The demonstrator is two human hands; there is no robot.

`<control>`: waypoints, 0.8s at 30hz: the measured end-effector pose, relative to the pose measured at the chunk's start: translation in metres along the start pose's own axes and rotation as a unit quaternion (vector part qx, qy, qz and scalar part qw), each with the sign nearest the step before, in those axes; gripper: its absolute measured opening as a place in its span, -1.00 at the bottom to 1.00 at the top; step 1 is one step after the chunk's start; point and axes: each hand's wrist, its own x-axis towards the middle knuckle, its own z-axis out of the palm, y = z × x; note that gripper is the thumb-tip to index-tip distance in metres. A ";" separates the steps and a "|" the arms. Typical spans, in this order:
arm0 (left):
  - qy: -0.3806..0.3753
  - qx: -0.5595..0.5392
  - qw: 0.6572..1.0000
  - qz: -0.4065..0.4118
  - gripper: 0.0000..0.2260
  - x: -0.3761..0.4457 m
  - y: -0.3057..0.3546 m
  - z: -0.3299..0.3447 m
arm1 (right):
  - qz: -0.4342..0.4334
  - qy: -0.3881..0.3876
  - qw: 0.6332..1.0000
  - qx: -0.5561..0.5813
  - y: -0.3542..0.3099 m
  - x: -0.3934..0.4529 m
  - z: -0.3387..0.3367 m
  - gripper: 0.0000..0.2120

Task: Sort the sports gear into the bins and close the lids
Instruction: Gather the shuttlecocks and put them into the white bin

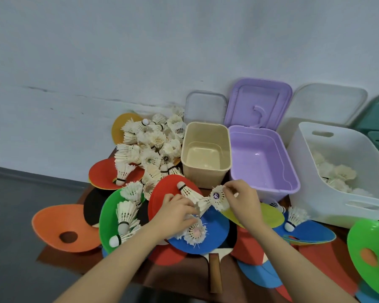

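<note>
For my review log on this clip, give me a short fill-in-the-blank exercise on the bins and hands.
1. The bin that already holds shuttlecocks is the ____ one.
2. The purple lid leans against the ____.
3. The right hand pinches a ____.
4. The cream bin stands directly left of the ____ bin.

Missing words: white; wall; shuttlecock; purple

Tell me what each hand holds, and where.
Right hand pinches a shuttlecock by its feather skirt. Left hand holds another shuttlecock at its feathers.
</note>
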 end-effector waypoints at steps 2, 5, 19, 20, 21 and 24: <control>0.000 -0.004 1.000 0.007 -0.78 0.003 0.003 0.002 | 0.002 0.017 1.000 0.008 0.002 0.000 -0.006 -0.93; 0.014 -0.013 1.000 0.008 -0.82 0.007 0.005 0.004 | 0.008 0.023 0.999 0.023 0.008 -0.002 -0.012 -0.94; 0.304 -0.059 0.947 0.085 -0.75 0.094 0.054 -0.047 | -0.012 0.136 0.986 0.100 0.044 0.027 -0.088 -0.87; 0.312 -0.070 0.943 0.096 -0.76 0.109 0.062 -0.050 | -0.011 0.139 0.986 0.096 0.050 0.032 -0.099 -0.88; 0.320 -0.080 0.938 0.109 -0.78 0.124 0.071 -0.052 | -0.008 0.144 0.986 0.088 0.058 0.036 -0.110 -0.89; 0.339 -0.085 0.927 0.138 -0.81 0.170 0.104 -0.055 | -0.002 0.185 0.981 0.059 0.086 0.051 -0.146 -0.90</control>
